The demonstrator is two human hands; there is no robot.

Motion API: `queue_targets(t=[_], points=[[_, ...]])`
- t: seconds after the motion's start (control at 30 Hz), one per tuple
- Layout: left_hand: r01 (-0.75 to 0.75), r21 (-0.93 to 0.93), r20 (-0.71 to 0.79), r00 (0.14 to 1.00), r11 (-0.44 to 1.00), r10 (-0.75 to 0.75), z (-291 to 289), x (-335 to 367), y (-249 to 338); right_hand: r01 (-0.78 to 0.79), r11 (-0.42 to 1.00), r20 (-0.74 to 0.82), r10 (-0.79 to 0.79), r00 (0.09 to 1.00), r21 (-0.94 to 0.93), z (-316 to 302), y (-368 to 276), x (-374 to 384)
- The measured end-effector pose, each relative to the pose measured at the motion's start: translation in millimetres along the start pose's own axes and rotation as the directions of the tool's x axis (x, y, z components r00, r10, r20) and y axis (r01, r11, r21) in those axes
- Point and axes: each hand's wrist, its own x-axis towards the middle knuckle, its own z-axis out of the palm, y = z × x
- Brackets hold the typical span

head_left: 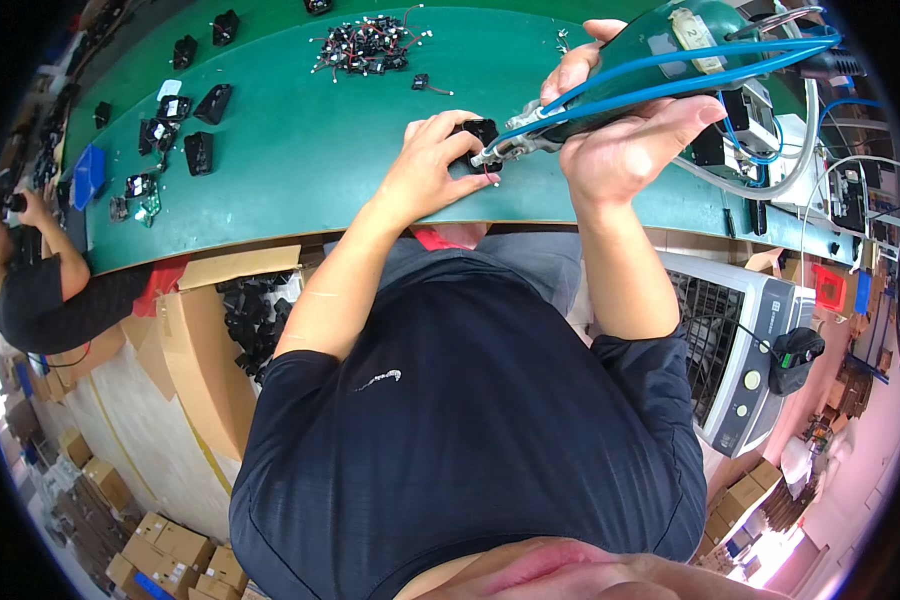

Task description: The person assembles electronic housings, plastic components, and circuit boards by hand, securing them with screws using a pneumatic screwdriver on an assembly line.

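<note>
My left hand (425, 165) grips a small black plastic housing (485, 129) near the front edge of the green bench. Its fingers curl over the housing's left side, and a thin red wire shows beside it. In my right hand (610, 150) is a green powered screwdriver (635, 62) with blue hoses, tilted so that its metal nose points left and down. The nose reaches the housing close to my left fingertips; whether the tip touches a screw is too small to tell. Beyond my hands lies a single small black part with a wire (421, 82).
A pile of small black wired parts (365, 47) lies farther back on the bench (280, 130). Several black housings (199, 153) and a blue bin (89, 175) stand to the left. Below are a cardboard box (205, 350) and a grey-white appliance (760, 370). Another person (40, 290) works far left.
</note>
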Motion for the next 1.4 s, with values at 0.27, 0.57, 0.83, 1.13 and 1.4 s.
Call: queue_targets(t=[0.27,0.57,0.83,1.13,1.4], points=[[0.015,-0.023,0.009,1.0,1.0,-0.014,0.7,1.2,1.2,-0.104,0.991,0.022,0.103,0.994,0.089,-2.8,4.6,-1.5],[0.049,-0.053,-0.014,0.999,0.997,-0.05,0.3,0.9,3.2,0.114,0.983,-0.08,-0.103,0.992,0.146,31.5,-52.3,26.5],[0.09,-0.099,-0.025,0.995,0.991,-0.093,1.8,-1.0,4.1,-0.041,0.972,-0.031,0.05,0.998,0.229,17.0,11.6,4.8],[0.082,-0.107,-0.052,0.995,0.991,-0.087,2.4,-0.9,4.7,-0.028,0.994,0.022,0.026,0.999,0.105,6.4,12.3,5.8],[0.091,-0.106,-0.037,0.995,0.99,-0.096,0.7,0.4,2.3,-0.063,0.983,0.057,0.054,0.997,0.171,0.1,21.6,1.0]])
